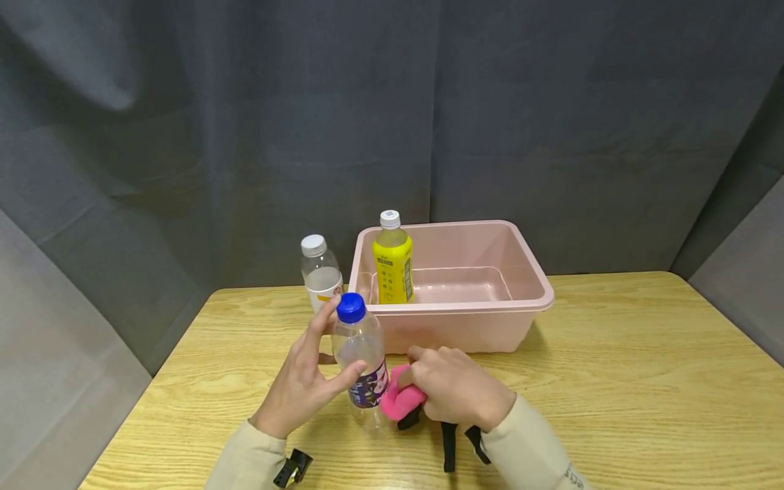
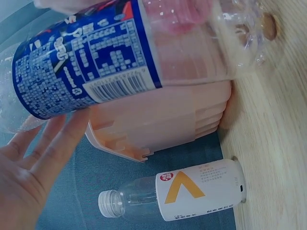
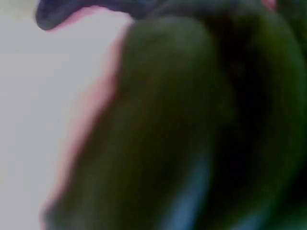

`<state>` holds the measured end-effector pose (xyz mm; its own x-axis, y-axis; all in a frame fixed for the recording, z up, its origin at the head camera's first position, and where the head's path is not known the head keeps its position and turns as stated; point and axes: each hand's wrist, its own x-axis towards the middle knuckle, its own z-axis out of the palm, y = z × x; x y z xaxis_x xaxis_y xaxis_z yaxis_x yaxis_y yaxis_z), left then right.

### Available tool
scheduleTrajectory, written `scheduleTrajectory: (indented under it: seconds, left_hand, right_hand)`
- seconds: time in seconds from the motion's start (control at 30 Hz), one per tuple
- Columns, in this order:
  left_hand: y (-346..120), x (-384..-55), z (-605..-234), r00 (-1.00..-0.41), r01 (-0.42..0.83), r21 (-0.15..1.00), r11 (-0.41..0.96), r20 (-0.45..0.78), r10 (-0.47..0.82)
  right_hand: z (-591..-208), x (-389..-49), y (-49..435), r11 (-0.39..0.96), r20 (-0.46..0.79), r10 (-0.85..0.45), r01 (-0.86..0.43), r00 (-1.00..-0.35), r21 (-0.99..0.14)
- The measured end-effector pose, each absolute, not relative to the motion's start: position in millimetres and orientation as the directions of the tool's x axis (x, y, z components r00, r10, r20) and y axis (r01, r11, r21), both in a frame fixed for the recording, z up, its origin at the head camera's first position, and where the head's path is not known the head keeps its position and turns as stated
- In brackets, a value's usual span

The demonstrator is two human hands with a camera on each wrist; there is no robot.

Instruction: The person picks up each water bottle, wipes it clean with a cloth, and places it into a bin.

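Observation:
A clear plastic bottle (image 1: 358,347) with a blue cap and a purple label stands upright on the table. My left hand (image 1: 306,378) holds it, thumb at the front and index finger up beside the cap. In the left wrist view, the fingers of the left hand (image 2: 45,148) lie against the blue label of the bottle (image 2: 86,57). Bunched in my right hand (image 1: 456,384) is a pink cloth (image 1: 401,398), which meets the lower right side of the bottle. The right wrist view is dark and blurred, with only close-up fingers (image 3: 158,120) and a bit of pink.
Behind the hands sits a pink plastic basin (image 1: 459,330), with a yellow-labelled bottle (image 1: 393,265) standing inside at its left end. Left of the basin is a white-capped bottle (image 1: 321,272) with a white label. Black straps (image 1: 449,446) hang near the right wrist.

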<state>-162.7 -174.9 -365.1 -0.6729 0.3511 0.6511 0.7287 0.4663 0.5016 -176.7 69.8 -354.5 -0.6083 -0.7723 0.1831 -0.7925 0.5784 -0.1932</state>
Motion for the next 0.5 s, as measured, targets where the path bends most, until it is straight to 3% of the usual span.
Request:
scheduleTrajectory:
  seconds: [0.1, 0.23, 0.5]
  left_hand:
    - [-174.7, -162.7, -364.6, -0.673, 0.728, 0.501, 0.468, 0.65, 0.352]
    - [-174.6, -162.6, -364.7, -0.674, 0.728, 0.505, 0.464, 0.65, 0.35]
    - [-173.4, -162.2, -364.9, -0.67, 0.73, 0.5, 0.466, 0.658, 0.344]
  right_hand:
    - [-344.2, -175.1, 75.1, 0.546, 0.285, -0.755, -0.806, -0.591, -0.229]
    - [-333.0, -171.4, 80.4, 0.509, 0.472, -0.704, -0.841, -0.53, -0.186]
    - [-318.9, -167.4, 83.5, 0.414, 0.771, -0.499, -0.89, -0.397, -0.19]
